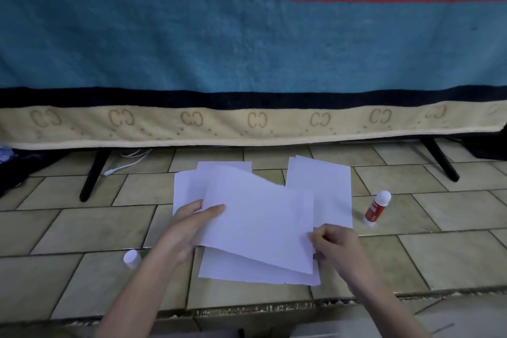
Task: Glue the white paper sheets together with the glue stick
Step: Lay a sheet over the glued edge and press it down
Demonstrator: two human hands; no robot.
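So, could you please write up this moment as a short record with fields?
surface: tiled floor
left hand: grips the left edge of the top white sheet
right hand: pinches that sheet's right edge
other sheets: one beneath, more behind at left and right
glue stick: lying right of the sheets, untouched
white cap: on the floor left of the left forearm
backdrop: striped blanket

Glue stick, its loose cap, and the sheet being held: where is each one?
glue stick [375, 209]: head view, on its red label.
cap [132, 258]: head view, on its white top.
held sheet [258, 217]: head view, on the sheet's bare middle.
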